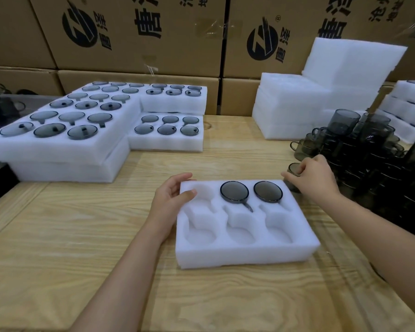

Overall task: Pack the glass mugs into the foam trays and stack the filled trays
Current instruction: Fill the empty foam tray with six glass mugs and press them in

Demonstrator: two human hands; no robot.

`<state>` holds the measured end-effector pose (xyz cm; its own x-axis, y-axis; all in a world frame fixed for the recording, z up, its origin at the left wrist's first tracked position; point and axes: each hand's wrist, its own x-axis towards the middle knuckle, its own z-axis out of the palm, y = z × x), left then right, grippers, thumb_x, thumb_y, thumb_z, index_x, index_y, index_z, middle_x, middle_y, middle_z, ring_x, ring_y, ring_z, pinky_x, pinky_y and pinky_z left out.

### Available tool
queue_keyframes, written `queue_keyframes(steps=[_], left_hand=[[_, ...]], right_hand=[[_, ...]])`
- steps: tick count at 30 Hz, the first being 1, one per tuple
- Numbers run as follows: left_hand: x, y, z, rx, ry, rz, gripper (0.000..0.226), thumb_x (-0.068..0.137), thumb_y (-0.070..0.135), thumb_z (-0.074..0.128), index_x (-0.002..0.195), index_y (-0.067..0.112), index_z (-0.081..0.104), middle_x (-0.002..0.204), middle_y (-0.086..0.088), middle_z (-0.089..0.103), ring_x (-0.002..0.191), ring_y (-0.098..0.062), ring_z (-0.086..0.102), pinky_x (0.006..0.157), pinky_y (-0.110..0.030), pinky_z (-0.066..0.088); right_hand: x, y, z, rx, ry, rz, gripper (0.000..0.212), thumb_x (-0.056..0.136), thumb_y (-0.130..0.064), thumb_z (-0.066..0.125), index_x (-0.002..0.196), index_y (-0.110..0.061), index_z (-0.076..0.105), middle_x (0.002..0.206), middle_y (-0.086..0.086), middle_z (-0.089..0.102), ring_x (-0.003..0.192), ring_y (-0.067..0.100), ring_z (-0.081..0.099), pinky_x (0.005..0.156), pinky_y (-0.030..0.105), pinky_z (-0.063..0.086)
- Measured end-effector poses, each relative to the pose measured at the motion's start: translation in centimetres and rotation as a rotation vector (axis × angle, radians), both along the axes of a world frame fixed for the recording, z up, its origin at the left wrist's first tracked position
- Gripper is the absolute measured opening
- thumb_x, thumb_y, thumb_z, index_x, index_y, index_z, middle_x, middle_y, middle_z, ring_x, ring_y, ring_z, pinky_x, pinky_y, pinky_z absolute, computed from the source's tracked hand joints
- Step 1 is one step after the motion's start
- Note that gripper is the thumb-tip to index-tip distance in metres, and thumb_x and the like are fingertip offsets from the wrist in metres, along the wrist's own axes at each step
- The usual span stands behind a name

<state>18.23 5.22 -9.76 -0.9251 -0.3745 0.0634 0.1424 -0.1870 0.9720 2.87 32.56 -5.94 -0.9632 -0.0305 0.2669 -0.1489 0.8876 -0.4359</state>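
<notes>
A wooden table (82, 236) stands in front of a wall of brown cardboard boxes (139, 58), which carry two round black logos and large black Chinese writing, including the character 唐. At far left, white foam trays filled with dark glass mugs (58, 152) lie side by side on a lower foam layer, with eighteen mugs showing on top. Just right of them are two more filled trays, one raised at the back (173, 105) and one lower in front (165, 144), six mugs each. In the centre foreground, the left hand (170, 195) holds the far left corner of a six-pocket foam tray (244, 255), thumb on top and fingers curled behind the edge. Two mugs sit in its far row, in the middle pocket (234, 191) and the right pocket (268, 191); the other four pockets are bare. Just beyond the tray's far right corner, the right hand (314, 180) has its fingers curled round one small mug (294, 169) near the table. To the right is a pile of loose dark mugs (369, 149), too many to count. Behind it are stacked plain foam blocks (297, 109), and more stacked trays (407, 104) sit at the right edge.
</notes>
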Motion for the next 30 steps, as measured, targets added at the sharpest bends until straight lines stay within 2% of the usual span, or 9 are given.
queue_keyframes(steps=[4, 6, 9, 12, 15, 18, 22, 26, 30], left_hand=[[0.0, 0.0, 0.0, 0.017, -0.008, 0.0, 0.042, 0.065, 0.012, 0.07, 0.107, 0.017, 0.066, 0.107, -0.005, 0.07, 0.096, -0.024, 0.066, 0.084, -0.04, 0.053], [-0.1, 0.0, -0.1, 0.04, 0.004, -0.01, 0.036, 0.072, 0.008, 0.072, 0.106, 0.017, 0.066, 0.102, -0.002, 0.071, 0.096, -0.025, 0.066, 0.081, -0.037, 0.053], [-0.3, -0.1, 0.0, 0.099, 0.029, -0.012, 0.028, 0.081, 0.01, 0.067, 0.108, 0.018, 0.066, 0.104, -0.004, 0.071, 0.101, -0.028, 0.064, 0.085, -0.04, 0.053], [-0.2, 0.1, 0.2, 0.047, 0.07, 0.0, 0.038, 0.078, 0.028, 0.066, 0.115, 0.027, 0.064, 0.113, -0.001, 0.07, 0.112, -0.018, 0.061, 0.101, -0.045, 0.045], [0.1, 0.2, 0.7, -0.064, 0.164, -0.024, 0.051, 0.073, 0.042, 0.068, 0.123, 0.033, 0.059, 0.121, 0.0, 0.067, 0.12, -0.013, 0.057, 0.104, -0.042, 0.041], [0.4, 0.1, 0.9, -0.108, 0.263, -0.056, 0.055, 0.073, 0.037, 0.067, 0.125, 0.02, 0.057, 0.125, -0.005, 0.064, 0.124, -0.027, 0.054, 0.102, -0.043, 0.043], [0.9, -0.3, 1.2, -0.125, 0.265, -0.07, 0.048, 0.068, 0.03, 0.07, 0.112, 0.012, 0.065, 0.111, -0.004, 0.07, 0.111, -0.022, 0.061, 0.095, -0.034, 0.048], [1.0, -0.6, 1.2, -0.149, 0.212, -0.112, 0.053, 0.067, 0.01, 0.07, 0.118, 0.001, 0.062, 0.112, -0.014, 0.068, 0.105, -0.018, 0.064, 0.084, -0.025, 0.051], [0.9, -1.0, 1.1, -0.154, 0.176, -0.194, 0.048, 0.067, 0.008, 0.066, 0.115, 0.009, 0.065, 0.112, -0.007, 0.07, 0.108, -0.016, 0.064, 0.089, -0.025, 0.05]], right_hand=[[-0.7, -0.2, -0.3, -0.111, -0.046, 0.035, 0.056, 0.079, -0.031, 0.074, 0.122, -0.007, 0.048, 0.129, 0.012, 0.036, 0.109, 0.031, 0.051, 0.095, 0.039, 0.042], [-0.7, -0.8, 0.5, -0.187, -0.025, 0.069, 0.063, 0.079, -0.03, 0.074, 0.131, -0.009, 0.047, 0.133, 0.012, 0.037, 0.117, 0.029, 0.048, 0.1, 0.037, 0.038], [0.2, -2.9, 3.2, -0.301, 0.081, 0.12, 0.062, 0.078, -0.033, 0.073, 0.131, -0.012, 0.051, 0.127, 0.008, 0.05, 0.116, 0.024, 0.05, 0.093, 0.031, 0.04], [2.6, -6.0, 6.3, -0.439, 0.002, 0.366, 0.058, 0.074, -0.033, 0.077, 0.126, -0.019, 0.056, 0.112, -0.006, 0.061, 0.101, 0.01, 0.057, 0.075, 0.015, 0.043], [5.9, -9.1, 8.0, -0.416, -0.132, 0.708, 0.05, 0.071, -0.033, 0.079, 0.118, -0.028, 0.06, 0.106, -0.018, 0.063, 0.097, -0.004, 0.058, 0.083, 0.013, 0.047], [7.7, -11.2, 8.1, -0.354, -0.224, 0.898, 0.049, 0.074, -0.028, 0.078, 0.12, -0.026, 0.06, 0.109, -0.016, 0.064, 0.099, -0.007, 0.055, 0.084, 0.01, 0.045], [8.2, -12.1, 7.3, -0.323, -0.306, 0.954, 0.051, 0.076, -0.026, 0.077, 0.123, -0.027, 0.058, 0.112, -0.016, 0.063, 0.095, -0.005, 0.054, 0.082, 0.014, 0.046], [8.0, -12.1, 6.3, -0.252, -0.317, 0.931, 0.056, 0.074, -0.029, 0.079, 0.125, -0.027, 0.058, 0.114, -0.016, 0.062, 0.099, -0.001, 0.055, 0.085, 0.016, 0.046], [8.1, -12.3, 5.6, -0.181, -0.281, 0.878, 0.058, 0.07, -0.037, 0.081, 0.122, -0.03, 0.058, 0.108, -0.019, 0.062, 0.093, -0.002, 0.054, 0.078, 0.009, 0.043]])
